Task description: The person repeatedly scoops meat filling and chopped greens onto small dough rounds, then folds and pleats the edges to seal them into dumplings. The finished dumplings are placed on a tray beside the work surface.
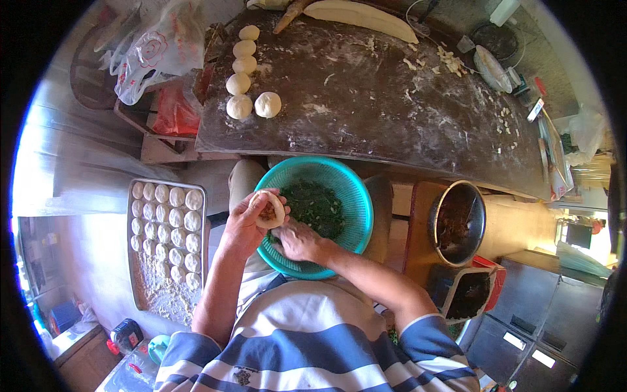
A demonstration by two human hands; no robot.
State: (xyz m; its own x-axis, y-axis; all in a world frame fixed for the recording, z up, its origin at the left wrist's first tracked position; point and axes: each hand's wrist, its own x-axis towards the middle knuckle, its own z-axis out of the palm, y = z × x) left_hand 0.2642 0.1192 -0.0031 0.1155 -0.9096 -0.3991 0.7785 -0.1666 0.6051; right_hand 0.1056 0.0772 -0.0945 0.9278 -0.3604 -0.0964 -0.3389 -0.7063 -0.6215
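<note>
My left hand [245, 218] holds a cupped round of dough [275, 215] with brown filling in its hollow. The thumb presses on the dough's near rim. Just below and to the right, my right hand [299, 241] reaches down into a turquoise plastic colander [361, 201] set between my knees. Chopped greens [313, 206] with pale bits lie in the colander. My right fingertips are among the greens at its left side and partly hidden, so whether they grip any cannot be told.
Several dough balls [240, 84] and a long dough strip [362, 17] lie on the floury table [343, 112]. At left, a metal tray [131, 255] carries rows of flattened dough pieces [177, 218]. To the right stand a metal bowl [482, 225] of brown filling and a lined container [468, 296].
</note>
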